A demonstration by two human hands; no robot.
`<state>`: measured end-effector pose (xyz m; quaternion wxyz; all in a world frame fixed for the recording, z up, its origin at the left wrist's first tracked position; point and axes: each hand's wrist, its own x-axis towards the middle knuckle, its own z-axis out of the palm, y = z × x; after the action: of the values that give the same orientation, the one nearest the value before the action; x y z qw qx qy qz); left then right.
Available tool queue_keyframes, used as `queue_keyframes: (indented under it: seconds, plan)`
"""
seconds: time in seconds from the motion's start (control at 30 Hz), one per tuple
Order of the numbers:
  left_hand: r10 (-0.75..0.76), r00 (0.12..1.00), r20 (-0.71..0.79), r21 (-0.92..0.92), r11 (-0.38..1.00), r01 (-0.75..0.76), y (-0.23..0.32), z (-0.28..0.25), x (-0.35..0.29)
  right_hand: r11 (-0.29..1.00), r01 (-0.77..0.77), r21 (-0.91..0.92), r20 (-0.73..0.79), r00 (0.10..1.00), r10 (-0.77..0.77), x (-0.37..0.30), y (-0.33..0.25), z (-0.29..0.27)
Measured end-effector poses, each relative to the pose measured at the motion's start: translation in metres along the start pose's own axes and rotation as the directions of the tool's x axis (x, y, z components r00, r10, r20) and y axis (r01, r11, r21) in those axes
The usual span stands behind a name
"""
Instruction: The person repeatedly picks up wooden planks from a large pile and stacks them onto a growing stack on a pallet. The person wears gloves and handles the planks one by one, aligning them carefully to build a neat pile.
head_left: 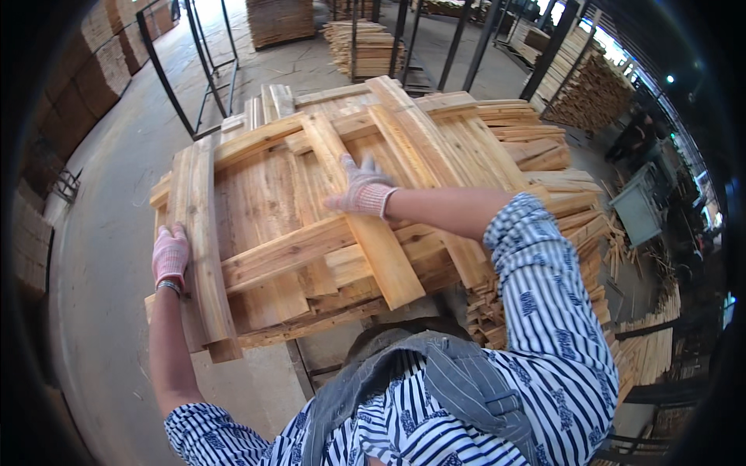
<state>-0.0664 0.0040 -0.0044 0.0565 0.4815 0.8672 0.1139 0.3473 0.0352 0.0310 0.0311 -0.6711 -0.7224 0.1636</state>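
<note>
My left hand [171, 255], in a pale pink glove, lies against the outer edge of the long boards [203, 233] at the left side of a wooden stack. Its fingers stretch away from me along the wood. My right hand [362, 189], in a similar knitted glove, rests on a loose plank [382, 260] that slants across the middle of the stack. Its thumb and fingers are apart, with the fingertips slightly blurred. Beneath lie crosswise battens [291, 250] and wide flat boards [260, 203]. What the left fingertips press on underneath is hidden.
More wood pieces [536, 147] are piled along the right side. Beyond the stack stand a black metal frame [172, 85] and a plank pile [365, 48]. Tall wood stacks [101, 70] line the far left. A grey-green box-shaped object [639, 203] stands at right.
</note>
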Motion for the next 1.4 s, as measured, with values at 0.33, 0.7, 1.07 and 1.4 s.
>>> queue_keyframes:
  seconds: [0.33, 0.7, 1.07, 1.4]
  plan:
    - [0.012, 1.0, -0.025, -0.017, 1.0, -0.013, 0.009, 0.009, -0.008, 0.987, -0.01, -0.162, -0.032, 0.999, 0.005, 0.024, 0.066, -0.12]
    - [-0.001, 0.999, -0.04, -0.062, 0.998, -0.002, 0.009, 0.016, -0.011, 0.982, -0.029, -0.187, -0.093, 0.996, 0.012, 0.021, 0.055, -0.125]
    - [0.126, 0.987, -0.1, 0.016, 0.992, -0.125, 0.047, 0.009, -0.014, 0.953, -0.014, -0.304, 0.299, 0.948, 0.109, 0.066, -0.221, 0.048]
    - [0.133, 0.989, -0.07, 0.071, 0.989, -0.128, 0.001, 0.022, 0.005, 0.975, 0.116, -0.191, -0.107, 0.985, -0.138, 0.032, 0.069, -0.073]
